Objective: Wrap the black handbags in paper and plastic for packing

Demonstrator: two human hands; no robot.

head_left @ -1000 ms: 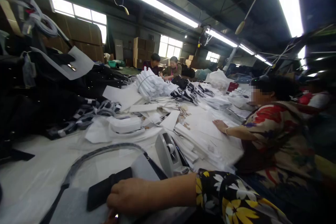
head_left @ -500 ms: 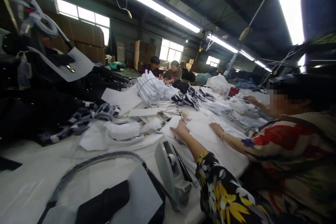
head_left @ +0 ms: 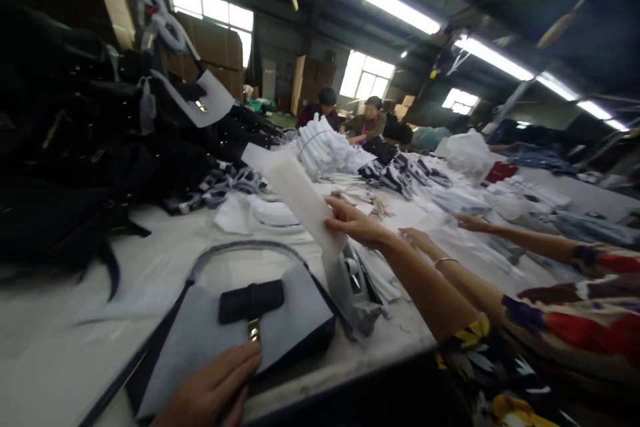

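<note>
A black handbag [head_left: 306,303] lies on the table in front of me, pale sheets over its front and a wrapped handle arching behind it. My left hand [head_left: 213,380] is at its near edge, fingers bent over the front beside the gold clasp [head_left: 255,329], the thumb below. Between thumb and fingers my right hand [head_left: 357,221] pinches a long white, translucent sheet [head_left: 300,197], raised above the table. Partly behind the hanging end of this sheet is a grey tape dispenser [head_left: 354,273].
Black bags [head_left: 95,167] are heaped at left. White padding rolls [head_left: 323,147] and wrapped handles [head_left: 225,183] lie farther back. At right, a co-worker's hands [head_left: 420,240] reach over plastic-wrapped pieces [head_left: 480,247]. Two people sit across the table.
My right hand has lifted a white sheet from the pile and brought it over toward the handbag. My left hand has come into view at the bag. The view has swung right.
</note>
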